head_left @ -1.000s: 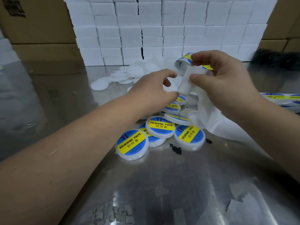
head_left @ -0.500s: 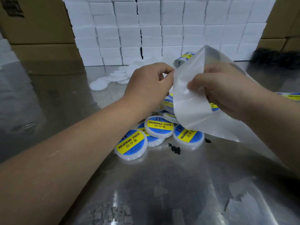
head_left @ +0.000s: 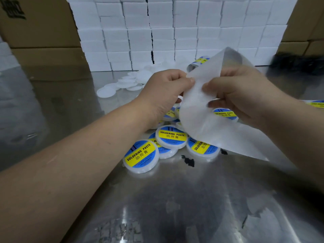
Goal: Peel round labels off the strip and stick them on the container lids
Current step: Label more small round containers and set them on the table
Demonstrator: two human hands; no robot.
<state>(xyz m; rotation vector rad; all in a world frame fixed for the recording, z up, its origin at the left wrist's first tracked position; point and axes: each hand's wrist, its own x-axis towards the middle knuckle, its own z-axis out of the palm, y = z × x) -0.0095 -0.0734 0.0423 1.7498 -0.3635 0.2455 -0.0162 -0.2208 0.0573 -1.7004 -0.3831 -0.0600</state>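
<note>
Above labelled lids (head_left: 171,136), strip (head_left: 196,109) betw both hands: L hand (head_left: 163,90) pinches its edge, R hand (head_left: 245,92) grips it.

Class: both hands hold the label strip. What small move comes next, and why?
Probably the left hand should peel sideways: its fingertips pinch the edge of the translucent white backing strip that the right hand grips, nothing looks peeled yet, and plain white round lids wait behind.

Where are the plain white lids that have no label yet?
In the head view, the plain white lids lie on the metal table left of centre, just beyond the left hand and in front of the wall of white boxes.
</note>
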